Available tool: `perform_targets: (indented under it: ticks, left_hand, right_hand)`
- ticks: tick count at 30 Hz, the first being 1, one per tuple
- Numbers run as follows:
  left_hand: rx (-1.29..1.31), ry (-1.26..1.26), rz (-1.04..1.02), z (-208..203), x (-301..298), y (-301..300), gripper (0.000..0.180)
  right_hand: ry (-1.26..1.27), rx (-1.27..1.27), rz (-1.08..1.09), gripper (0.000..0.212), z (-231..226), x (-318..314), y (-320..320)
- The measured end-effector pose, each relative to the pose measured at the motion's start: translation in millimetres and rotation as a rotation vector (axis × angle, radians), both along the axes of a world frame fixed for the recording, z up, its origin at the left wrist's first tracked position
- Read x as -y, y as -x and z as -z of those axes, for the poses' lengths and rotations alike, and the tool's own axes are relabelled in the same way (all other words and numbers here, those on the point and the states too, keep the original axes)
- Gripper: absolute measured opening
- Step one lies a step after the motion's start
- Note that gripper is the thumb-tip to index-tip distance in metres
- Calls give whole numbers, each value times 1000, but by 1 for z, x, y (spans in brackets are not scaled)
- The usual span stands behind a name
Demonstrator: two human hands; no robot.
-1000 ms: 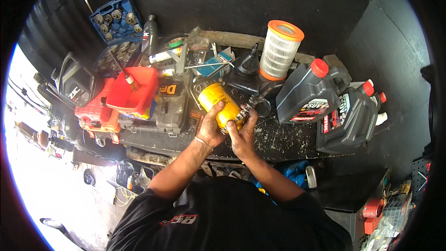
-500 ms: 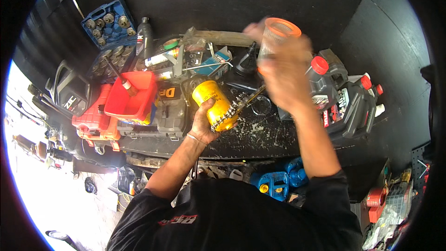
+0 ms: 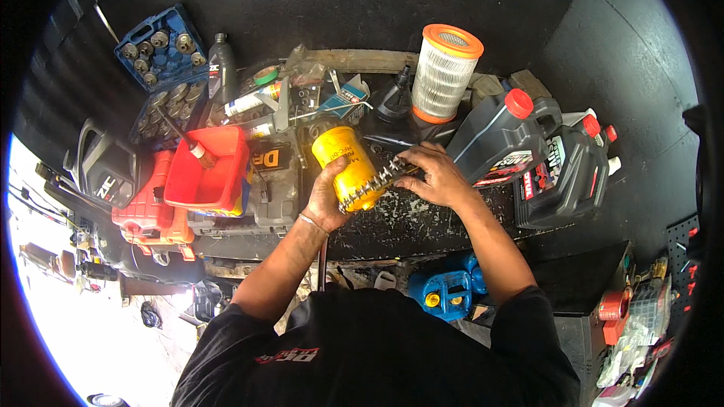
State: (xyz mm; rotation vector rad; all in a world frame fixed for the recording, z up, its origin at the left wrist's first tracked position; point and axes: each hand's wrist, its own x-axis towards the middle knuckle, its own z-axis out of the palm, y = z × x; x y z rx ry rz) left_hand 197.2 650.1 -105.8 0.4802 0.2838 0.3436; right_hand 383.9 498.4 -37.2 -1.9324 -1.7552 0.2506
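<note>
My left hand (image 3: 326,197) is wrapped round a yellow canister-shaped oil filter (image 3: 339,149), held tilted above the workbench. Across its lower end lies the metal chain of a chain wrench (image 3: 369,187). Whether the chain goes all the way round is hidden. My right hand (image 3: 439,175) pinches the wrench at the end of the chain, to the right of the filter. Beyond that hand, a tall white pleated air filter (image 3: 445,79) with orange ends stands upright on the bench.
Black oil jugs (image 3: 501,136) with red caps crowd the right side. At left are a red bin (image 3: 207,196) with a brush, a red case (image 3: 143,207) and an open blue socket case (image 3: 162,49). Loose tools and a spray bottle lie behind. Blue jugs (image 3: 441,290) stand below the bench edge.
My right hand has let go of the air filter, now standing at the back, and has come down onto the chain wrench. The left hand keeps its hold on the yellow filter.
</note>
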Motion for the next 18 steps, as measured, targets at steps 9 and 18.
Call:
perform_targets:
  ticks: [9, 18]
  left_hand:
    - [137, 141, -48, 4, -29, -2, 63]
    - [-4, -375, -51, 5, -53, 29, 67]
  right_hand:
    - [-193, -831, 144, 47, 119, 8, 20]
    - [203, 32, 381, 38, 180, 5, 17]
